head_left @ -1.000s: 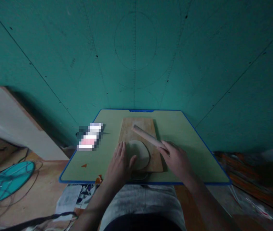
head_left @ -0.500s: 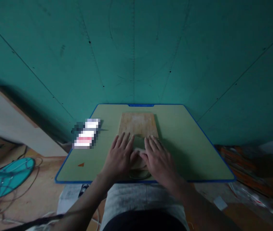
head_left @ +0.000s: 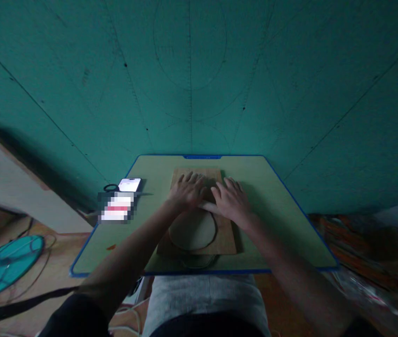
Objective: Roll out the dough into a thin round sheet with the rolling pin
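A thin, pale round of dough (head_left: 192,230) lies on a wooden board (head_left: 227,241) in front of me. Across the dough's far edge runs a light rolling pin (head_left: 207,207), mostly covered by my hands. My left hand (head_left: 187,191) rests palm down over the pin's left part, fingers stretched forward. On the right part, my right hand (head_left: 231,196) lies flat in the same way, its fingers spread. Neither hand's fingers wrap round the pin.
The board lies on a pale folding table (head_left: 272,224) with a blue rim. At its left are a lit phone (head_left: 129,185), black scissor handles (head_left: 111,187), a blurred-out patch and a small orange scrap (head_left: 111,247). A green wall (head_left: 199,93) stands directly behind.
Both hands have moved forward, away from me, over the board with the rolling pin. The dough round now shows on the near side of my hands. The view has shifted slightly.
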